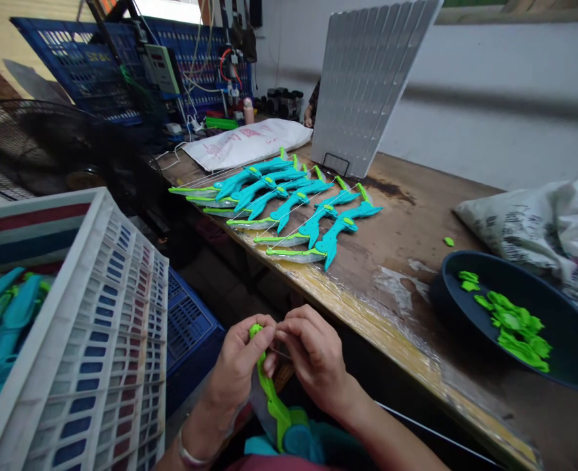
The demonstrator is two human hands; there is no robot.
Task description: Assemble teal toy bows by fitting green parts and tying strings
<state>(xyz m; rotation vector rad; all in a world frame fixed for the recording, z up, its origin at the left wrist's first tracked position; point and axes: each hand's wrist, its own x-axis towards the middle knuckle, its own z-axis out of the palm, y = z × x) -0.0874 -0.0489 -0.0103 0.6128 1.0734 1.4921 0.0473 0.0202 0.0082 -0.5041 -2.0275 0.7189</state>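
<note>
My left hand [239,366] is closed around the tip of a toy bow's green limb [276,412], whose teal grip [301,441] rests low near my lap. Against that tip, my right hand [315,356] pinches a thin white bowstring; its end is hidden by the fingers. The bowstring [431,432] also runs out below my right forearm. On the table in front lie several toy bows [293,203], teal in the middle with green limbs and strings, side by side in a row.
A dark round basin [458,327] of green plastic pieces stands at right, near white sacks [509,216]. At left are a white crate [97,340] holding teal bows and a black fan [38,150]. A grey ribbed panel [367,85] stands on the wooden table [416,176].
</note>
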